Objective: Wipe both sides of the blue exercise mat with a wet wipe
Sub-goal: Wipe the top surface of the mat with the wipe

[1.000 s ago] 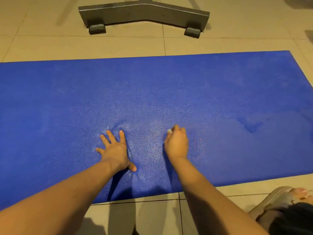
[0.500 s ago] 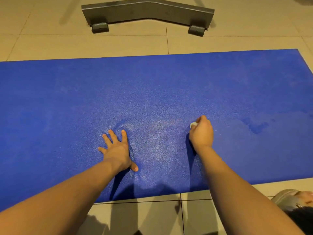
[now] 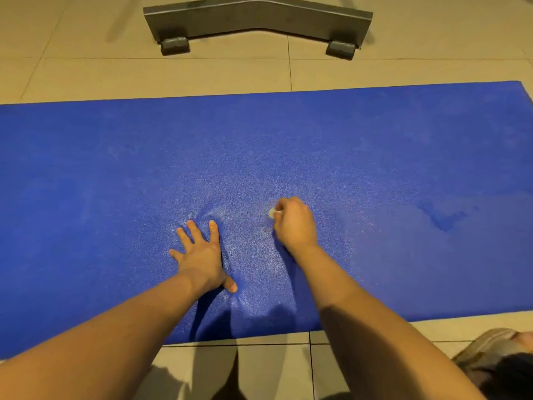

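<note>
The blue exercise mat (image 3: 360,145) lies flat on the tiled floor and fills the width of the view. My left hand (image 3: 202,255) presses flat on it near the front edge, fingers spread, and the mat wrinkles around it. To its right, my right hand (image 3: 294,223) grips a small bunched white wet wipe (image 3: 271,212) against the mat; only a bit of the wipe shows past the fingers. A darker wet patch (image 3: 444,219) marks the mat further right.
A grey metal equipment base (image 3: 256,20) with two feet stands on the beige tiles beyond the mat's far edge. A sandalled foot (image 3: 496,350) rests on the floor at the lower right corner, off the mat.
My right hand swung right with the wipe, then came back left toward my left hand. The left hand has stayed pressed in place.
</note>
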